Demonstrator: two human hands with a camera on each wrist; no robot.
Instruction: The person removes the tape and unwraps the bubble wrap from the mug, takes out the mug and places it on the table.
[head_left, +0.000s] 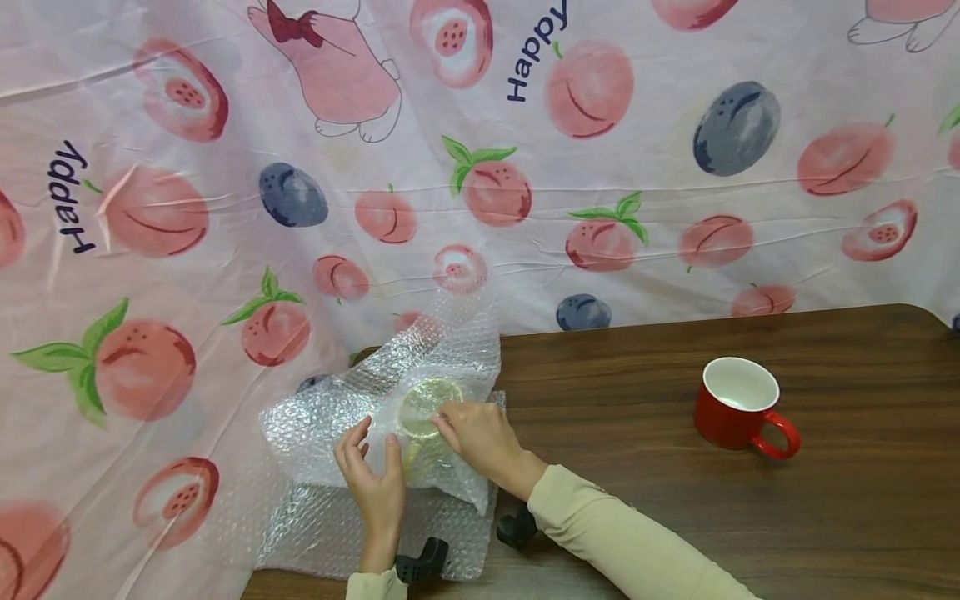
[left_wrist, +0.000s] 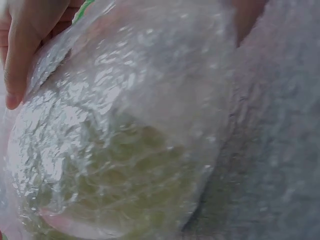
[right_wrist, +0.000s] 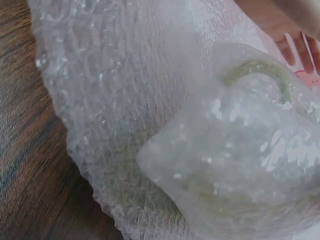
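Observation:
A cup with a pale green rim stands inside clear bubble wrap, and the green shows blurred through the plastic in both wrist views. My right hand, fingers curled, pinches the wrap at the right side of the cup's mouth. At the left of the cup, my left hand has its fingers and thumb spread and loosely bent beside the wrapped bundle. In the left wrist view, a thumb lies along the edge of the wrap. The cup's lower body is hidden by layers of plastic.
A red mug with a white inside stands at the right of the brown wooden table. More bubble wrap lies flat under the bundle. Behind hangs a peach-print cloth, also covering the left side.

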